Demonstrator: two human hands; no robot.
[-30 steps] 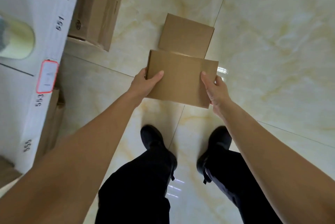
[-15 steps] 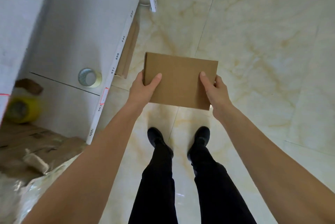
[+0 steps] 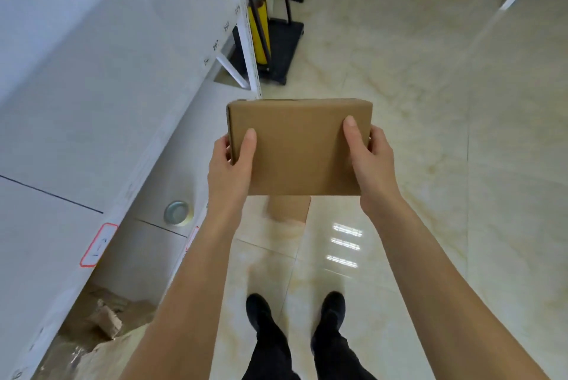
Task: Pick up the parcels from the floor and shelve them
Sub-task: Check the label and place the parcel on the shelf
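A flat brown cardboard parcel (image 3: 298, 146) is held level at chest height above the tiled floor. My left hand (image 3: 229, 164) grips its left edge with the thumb on top. My right hand (image 3: 370, 158) grips the right edge the same way. A second brown parcel (image 3: 289, 209) lies on the floor below it, mostly hidden by the held one. The white shelf rack (image 3: 92, 103) with numbered edge labels runs along my left.
A tape roll (image 3: 177, 213) sits on a lower shelf board. Crumpled paper and cardboard scraps (image 3: 101, 324) lie at the rack's bottom left. A black trolley with a yellow film roll (image 3: 261, 32) stands past the rack's upright. More boxes are at the far back.
I have stood up from the floor with the parcel raised in both hands. The view has lifted from the floor tiles to the aisle and the upper shelf.
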